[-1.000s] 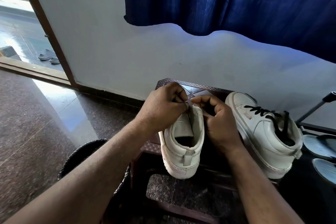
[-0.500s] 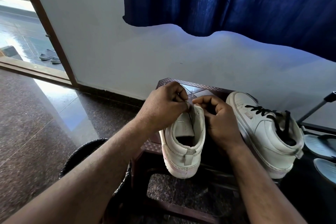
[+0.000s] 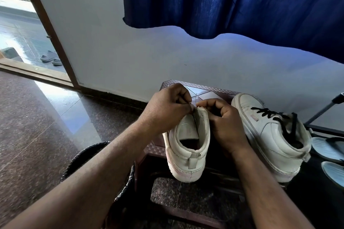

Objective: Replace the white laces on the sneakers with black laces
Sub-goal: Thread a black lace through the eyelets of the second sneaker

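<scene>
White leather, heel toward the camera: the near sneaker (image 3: 188, 147) stands at the front edge of the stool (image 3: 201, 89), while the second sneaker (image 3: 270, 135), farther along the same stool, already carries a black lace (image 3: 270, 115). The step in hand looks like threading the last shoe. The left hand (image 3: 167, 109) pinches a thin black strand (image 3: 194, 119) above the tongue; the right hand (image 3: 223, 122) curls round the eyelet flap, steadying it. Next, I judge, the tip must find an eyelet hidden behind the fingers and be drawn taut.
</scene>
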Demonstrator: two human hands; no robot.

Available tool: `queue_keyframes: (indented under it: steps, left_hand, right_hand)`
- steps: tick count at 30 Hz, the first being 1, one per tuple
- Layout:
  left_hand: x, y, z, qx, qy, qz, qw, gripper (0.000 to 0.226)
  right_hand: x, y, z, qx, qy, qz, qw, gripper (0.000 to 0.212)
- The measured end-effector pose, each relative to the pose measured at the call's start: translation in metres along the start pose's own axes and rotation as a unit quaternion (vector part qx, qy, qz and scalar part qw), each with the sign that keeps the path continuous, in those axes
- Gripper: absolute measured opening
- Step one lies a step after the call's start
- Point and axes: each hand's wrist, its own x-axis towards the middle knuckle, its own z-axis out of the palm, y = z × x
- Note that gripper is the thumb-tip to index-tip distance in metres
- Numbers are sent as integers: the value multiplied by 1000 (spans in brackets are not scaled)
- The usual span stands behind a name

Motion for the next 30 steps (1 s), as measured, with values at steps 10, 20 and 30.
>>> queue_keyframes:
  steps: [10, 20, 30]
  left_hand:
    - [5, -1, -21, -175, -31, -53, 983, 39]
    - [5, -16, -41, -38, -84, -16, 996, 6]
    - [5, -13, -31, 83, -72, 10, 994, 15]
  right_hand:
    - [6, 12, -12, -76, 78, 21, 994, 12]
    - [0, 5, 0, 3, -16, -23, 1000, 18]
    - [0, 10, 3, -60, -10, -66, 996, 24]
